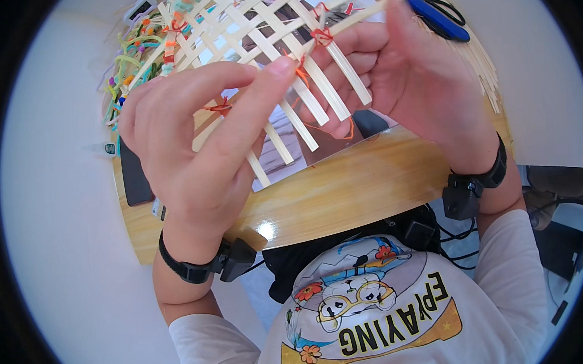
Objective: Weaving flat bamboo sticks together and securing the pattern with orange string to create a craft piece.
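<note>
A lattice of pale, flat bamboo-like strips point(350, 73) is raised over the table, its loose strip ends pointing toward me. Red yarn point(323, 36) is tied round some of its crossings. My left hand point(181, 134) pinches the near edge of the lattice between thumb and fingers, close to an orange-red thread. On the other side, my right hand point(422, 75) supports the lattice from behind, its fingers curled under the strips and its thumb raised by the long right-hand strip. Orange thread point(349, 130) hangs in a loop below the strip ends.
Colourful yarn and pipe-cleaner-like pieces point(130, 69) lie at the far left. A dark phone point(134, 171) and a small bottle point(109, 149) are by the left edge. Blue-and-black handled tool point(441, 19) and spare strips point(487, 79) lie right. Printed sheets cover part of the wooden table point(343, 186).
</note>
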Tool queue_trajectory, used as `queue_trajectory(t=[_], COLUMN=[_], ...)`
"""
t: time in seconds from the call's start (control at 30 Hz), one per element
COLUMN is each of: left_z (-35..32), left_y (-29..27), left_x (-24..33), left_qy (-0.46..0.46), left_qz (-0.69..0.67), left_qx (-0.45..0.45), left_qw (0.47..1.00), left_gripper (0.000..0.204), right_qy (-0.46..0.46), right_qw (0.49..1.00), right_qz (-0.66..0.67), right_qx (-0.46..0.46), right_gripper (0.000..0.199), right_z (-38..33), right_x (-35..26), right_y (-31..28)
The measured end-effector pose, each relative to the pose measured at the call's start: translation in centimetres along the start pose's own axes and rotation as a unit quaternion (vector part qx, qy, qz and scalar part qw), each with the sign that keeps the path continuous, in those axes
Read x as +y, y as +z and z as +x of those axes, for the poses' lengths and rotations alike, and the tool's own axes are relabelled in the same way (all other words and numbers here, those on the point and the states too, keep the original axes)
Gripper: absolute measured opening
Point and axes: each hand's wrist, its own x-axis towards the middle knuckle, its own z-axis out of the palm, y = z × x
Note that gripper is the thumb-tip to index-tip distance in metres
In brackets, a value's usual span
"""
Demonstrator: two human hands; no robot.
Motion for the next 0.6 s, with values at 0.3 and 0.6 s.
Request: queue_trajectory(t=[0.3, 0.6], left_z=[0.3, 0.3], left_y=[0.6, 1.0], left_x=[1.1, 0.5], left_qy=[-0.018, 0.012], left_qz=[0.056, 0.033], left_qx=[-0.069, -0.102], left_qw=[0.996, 0.994], left_gripper=[0.041, 0.049], right_qy=[0.019, 0.006], right_qw=[0.957, 0.951], right_qz=[-0.248, -0.254], right_qx=[0.15, 0.176], right_gripper=[0.033, 0.036], right_z=[-0.1, 1.1], right_x=[0.6, 2.1], right_y=[0.6, -1.1])
